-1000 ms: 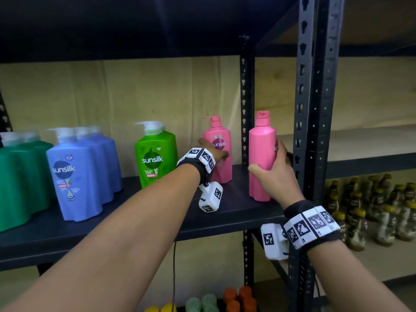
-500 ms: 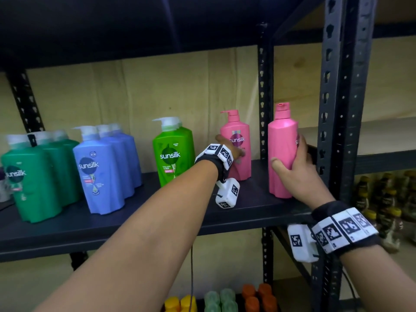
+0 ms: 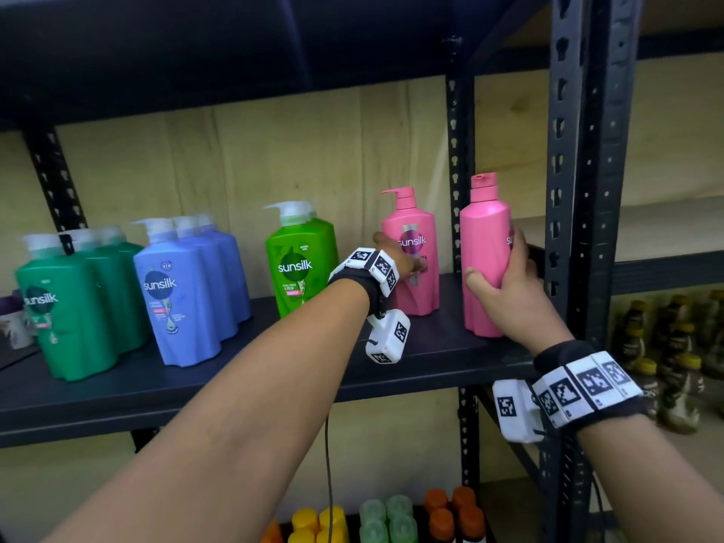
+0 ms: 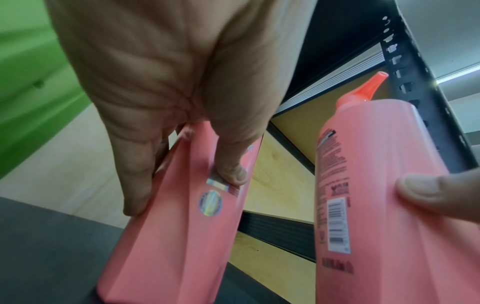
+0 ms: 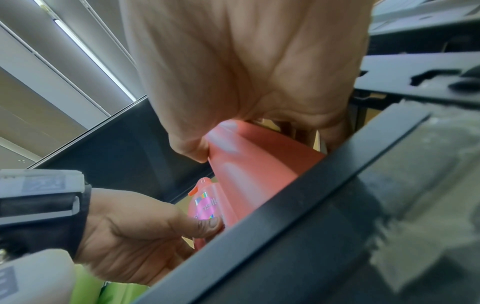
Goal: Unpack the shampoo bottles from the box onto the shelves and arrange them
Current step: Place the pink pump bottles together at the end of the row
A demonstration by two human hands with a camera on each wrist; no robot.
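Gripping two pink bottles on the shelf (image 3: 235, 382), the left hand (image 3: 395, 260) wraps the rear bottle (image 3: 411, 248), the right hand (image 3: 509, 295) the front bottle (image 3: 485, 252) at 3 o'clock of it. Only the left wrist view shows the front bottle's barcode back; the head view shows the rear bottle's "sunsilk" label.

Black slotted-steel shelving uprights (image 3: 568, 158) stand before a pale plywood back wall (image 3: 274, 158); a ceiling strip light (image 5: 91, 55) runs overhead.
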